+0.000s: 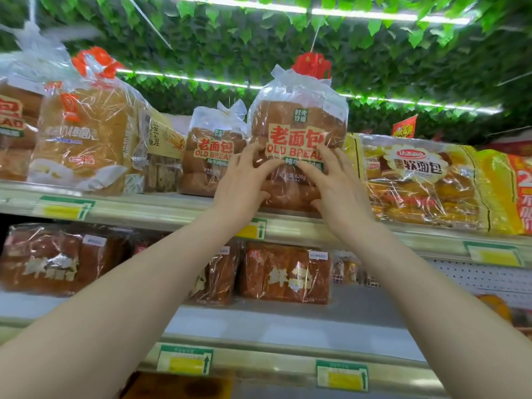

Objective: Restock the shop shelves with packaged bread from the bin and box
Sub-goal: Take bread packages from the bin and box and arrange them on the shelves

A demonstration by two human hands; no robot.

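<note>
Single head-worn wide-angle view, facing shelves (161, 210) straight on, tilted slightly upward, close, within arm's reach, ceiling (374, 53) filling the top

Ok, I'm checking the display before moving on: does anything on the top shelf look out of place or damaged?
Nothing looks torn or spilled. The front Old Bread bag stands at the top shelf lip, forward of the second Old Bread bag to its left, so the row looks uneven.
</note>
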